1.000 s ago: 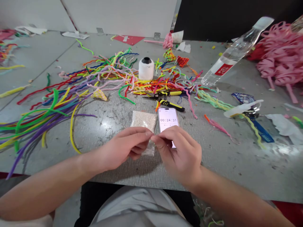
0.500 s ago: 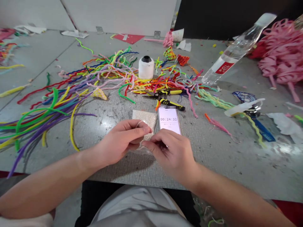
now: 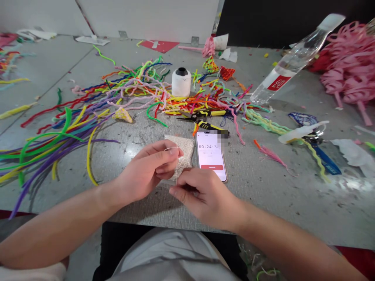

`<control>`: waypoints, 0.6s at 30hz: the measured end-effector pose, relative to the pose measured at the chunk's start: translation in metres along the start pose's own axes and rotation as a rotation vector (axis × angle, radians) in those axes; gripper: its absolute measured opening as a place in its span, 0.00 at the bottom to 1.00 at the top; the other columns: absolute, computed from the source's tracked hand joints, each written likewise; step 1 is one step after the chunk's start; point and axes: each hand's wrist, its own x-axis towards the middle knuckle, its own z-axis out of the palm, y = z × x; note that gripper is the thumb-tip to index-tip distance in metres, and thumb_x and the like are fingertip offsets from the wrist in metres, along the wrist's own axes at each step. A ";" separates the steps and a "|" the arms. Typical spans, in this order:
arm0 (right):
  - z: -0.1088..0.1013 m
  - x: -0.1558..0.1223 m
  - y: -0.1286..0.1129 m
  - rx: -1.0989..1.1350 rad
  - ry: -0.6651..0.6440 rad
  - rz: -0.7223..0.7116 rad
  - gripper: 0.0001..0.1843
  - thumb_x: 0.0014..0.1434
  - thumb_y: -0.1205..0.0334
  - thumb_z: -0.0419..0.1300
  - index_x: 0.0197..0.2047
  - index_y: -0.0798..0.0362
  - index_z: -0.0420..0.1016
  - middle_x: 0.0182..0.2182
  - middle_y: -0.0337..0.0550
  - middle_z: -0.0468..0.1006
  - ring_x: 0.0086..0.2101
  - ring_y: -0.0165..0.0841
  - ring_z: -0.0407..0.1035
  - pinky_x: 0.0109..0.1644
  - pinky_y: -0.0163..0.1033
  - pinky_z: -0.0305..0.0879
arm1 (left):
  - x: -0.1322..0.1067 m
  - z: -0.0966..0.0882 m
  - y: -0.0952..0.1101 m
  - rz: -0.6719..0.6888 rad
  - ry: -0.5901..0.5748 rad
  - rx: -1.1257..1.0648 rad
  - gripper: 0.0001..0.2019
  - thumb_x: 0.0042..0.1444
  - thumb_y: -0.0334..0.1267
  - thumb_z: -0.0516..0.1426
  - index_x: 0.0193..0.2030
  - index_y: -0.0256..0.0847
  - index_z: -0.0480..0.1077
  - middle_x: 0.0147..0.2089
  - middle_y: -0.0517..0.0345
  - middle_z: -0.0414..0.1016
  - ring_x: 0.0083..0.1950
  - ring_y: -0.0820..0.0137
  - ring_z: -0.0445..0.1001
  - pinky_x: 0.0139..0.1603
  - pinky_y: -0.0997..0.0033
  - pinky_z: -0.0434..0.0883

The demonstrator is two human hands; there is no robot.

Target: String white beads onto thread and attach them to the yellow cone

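A thin white thread (image 3: 177,168) runs taut between my two hands, with a small loop beside the left fingertips. My left hand (image 3: 150,166) pinches its upper part between thumb and fingers. Lower and to the right, my right hand (image 3: 202,197) is closed on the other end, its fingertips partly hidden. Behind the hands lies a clear bag of tiny white beads (image 3: 186,150), partly covered by them. A phone (image 3: 211,156) showing a running timer lies just beyond my right hand. Past it rest pliers with black and yellow handles (image 3: 209,125).
Chenille stems (image 3: 117,91) spread across the middle and left of the table. A white thread spool (image 3: 181,84) stands among them. A clear water bottle (image 3: 288,64) appears at the right, near pink ribbon loops (image 3: 342,74). A glue bottle (image 3: 300,132) lies right.
My right hand has moved down and slightly left, away from the left hand, drawing the thread straight between them. My left hand has shifted slightly up and left. More of the phone shows.
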 end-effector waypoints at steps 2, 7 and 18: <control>0.000 0.000 -0.001 0.009 -0.043 0.013 0.18 0.71 0.68 0.64 0.28 0.52 0.66 0.25 0.32 0.67 0.27 0.25 0.60 0.33 0.33 0.57 | 0.000 -0.001 0.000 0.013 -0.010 0.022 0.09 0.55 0.39 0.74 0.32 0.38 0.82 0.22 0.68 0.60 0.21 0.84 0.53 0.22 0.86 0.58; 0.000 -0.001 0.000 -0.015 -0.059 0.022 0.16 0.72 0.67 0.65 0.30 0.53 0.70 0.27 0.34 0.72 0.28 0.26 0.65 0.34 0.32 0.59 | 0.001 0.000 0.000 0.036 -0.029 0.055 0.08 0.58 0.39 0.73 0.34 0.38 0.82 0.26 0.64 0.71 0.19 0.86 0.54 0.20 0.85 0.55; -0.002 0.002 0.007 -0.640 -0.251 -0.146 0.13 0.74 0.64 0.61 0.35 0.53 0.74 0.33 0.43 0.77 0.33 0.34 0.64 0.38 0.42 0.56 | -0.011 -0.012 0.022 0.198 -0.553 0.174 0.20 0.64 0.49 0.68 0.26 0.43 0.71 0.18 0.66 0.60 0.18 0.78 0.56 0.21 0.72 0.58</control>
